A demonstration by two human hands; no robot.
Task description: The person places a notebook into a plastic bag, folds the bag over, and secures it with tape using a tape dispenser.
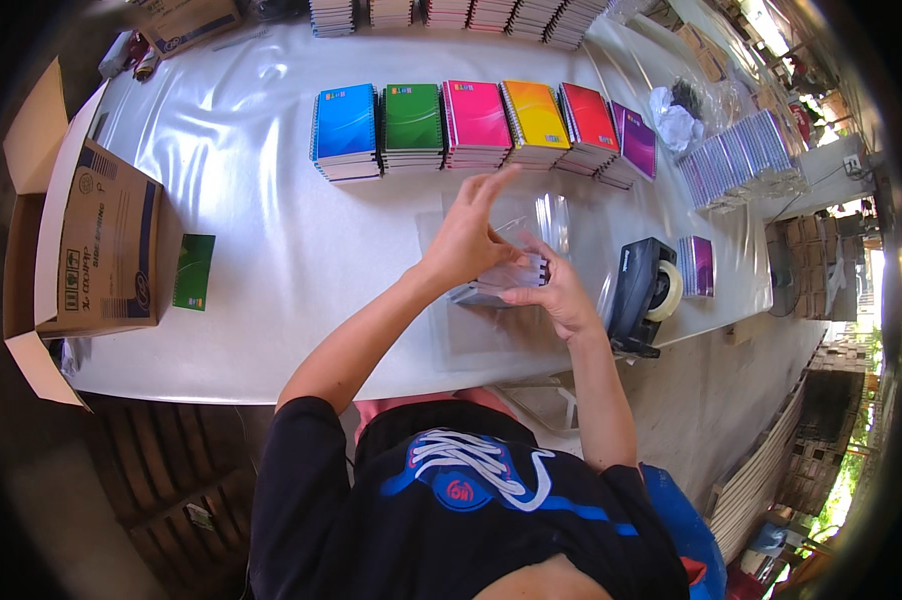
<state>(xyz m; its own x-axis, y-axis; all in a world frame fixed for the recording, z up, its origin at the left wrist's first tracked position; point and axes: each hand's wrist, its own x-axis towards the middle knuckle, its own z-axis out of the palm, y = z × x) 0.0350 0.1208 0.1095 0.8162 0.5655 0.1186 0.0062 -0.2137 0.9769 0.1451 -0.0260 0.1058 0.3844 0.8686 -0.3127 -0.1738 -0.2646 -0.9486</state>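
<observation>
Over the middle of the table, my right hand [563, 297] is closed round a small notebook stack [516, 274], with its pale page edges and dark spiral binding showing. My left hand [468, 235] meets the stack from the left; its fingers stretch up and away while the thumb rests near the top of it. Clear plastic film [551, 215] lies behind and around the hands, and flat clear sheets [451, 340] are spread beneath them. Part of the stack is hidden by my fingers. To the right of my right hand stands a black tape dispenser [639, 285] with a roll of tape.
A row of spiral notebook piles [476, 115] in several colours stands beyond my hands. An open cardboard box [96, 235] is at left, beside a green notebook [194, 272]. Right of the dispenser is a purple notebook stack [699, 267]; wrapped notebooks [741, 160] lie farther back.
</observation>
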